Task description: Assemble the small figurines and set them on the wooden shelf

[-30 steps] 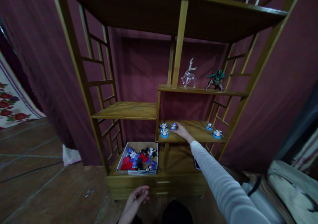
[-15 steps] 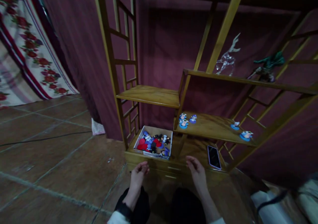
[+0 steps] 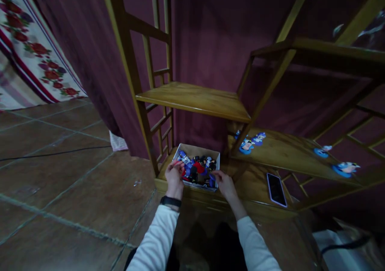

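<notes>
A shallow white cardboard box (image 3: 201, 148) of small toy figurines (image 3: 198, 167) rests on the low wooden shelf. The figurines are purple, red, black and white, jumbled together. My left hand (image 3: 175, 179) is at the box's left wall, its bent fingers over the rim beside some red pieces. On the opposite side, my right hand (image 3: 225, 184) closes at the right wall, fingertips near a purple figurine (image 3: 212, 180). The undersides of both hands are hidden, so the thumbs' exact hold is unclear.
Blue-based figurines (image 3: 246, 146) and a purple one (image 3: 259, 138) stand on the middle shelf (image 3: 288, 150), with others farther right. A phone (image 3: 276, 189) lies on the low shelf. An upper board (image 3: 195, 98) overhangs the box. A cable (image 3: 54, 154) crosses the floor.
Both hands have moved forward from in front of the shelf to the sides of the box. My view has come closer and lower. The figurines on the middle shelf stay in place.
</notes>
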Demonstrator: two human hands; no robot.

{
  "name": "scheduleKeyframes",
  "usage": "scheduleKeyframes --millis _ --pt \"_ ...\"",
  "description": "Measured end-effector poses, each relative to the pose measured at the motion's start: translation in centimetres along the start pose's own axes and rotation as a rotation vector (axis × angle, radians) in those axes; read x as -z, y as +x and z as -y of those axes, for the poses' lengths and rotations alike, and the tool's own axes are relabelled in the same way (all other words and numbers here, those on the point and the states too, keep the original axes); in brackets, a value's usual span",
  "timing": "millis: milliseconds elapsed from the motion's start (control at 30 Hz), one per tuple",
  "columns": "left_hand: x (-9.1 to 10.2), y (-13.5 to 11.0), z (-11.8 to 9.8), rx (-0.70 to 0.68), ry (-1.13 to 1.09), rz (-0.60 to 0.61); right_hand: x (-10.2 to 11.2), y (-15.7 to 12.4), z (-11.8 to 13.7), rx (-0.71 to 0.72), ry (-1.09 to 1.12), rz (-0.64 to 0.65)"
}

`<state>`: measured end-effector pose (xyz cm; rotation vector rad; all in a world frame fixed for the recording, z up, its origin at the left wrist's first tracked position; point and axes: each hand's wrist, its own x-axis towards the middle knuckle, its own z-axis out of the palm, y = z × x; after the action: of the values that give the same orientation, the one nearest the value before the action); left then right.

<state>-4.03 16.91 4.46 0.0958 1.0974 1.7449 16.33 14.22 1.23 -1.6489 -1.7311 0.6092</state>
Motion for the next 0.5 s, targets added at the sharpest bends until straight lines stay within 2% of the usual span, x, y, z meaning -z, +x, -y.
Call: scheduleKeyframes --millis 133,233,333,500 --pt "-0.2 2.0 -0.1 0.175 -0.035 -0.055 -1.2 1.0 0.3 0.027 -0.471 0.101" --pt "-0.8 3.4 -1.1 0.207 -0.079 0.054 -2.5 1.5 0.9 0.007 -0.687 0.177" --pt "-1.0 4.5 -2.3 0.206 -0.116 0.106 -3.5 2.1 1.0 -0.022 -0.780 0.192" --pt "-0.6 4.9 -2.8 0.334 -0.131 0.067 -4.4 3.0 0.3 -0.064 -0.796 0.161"
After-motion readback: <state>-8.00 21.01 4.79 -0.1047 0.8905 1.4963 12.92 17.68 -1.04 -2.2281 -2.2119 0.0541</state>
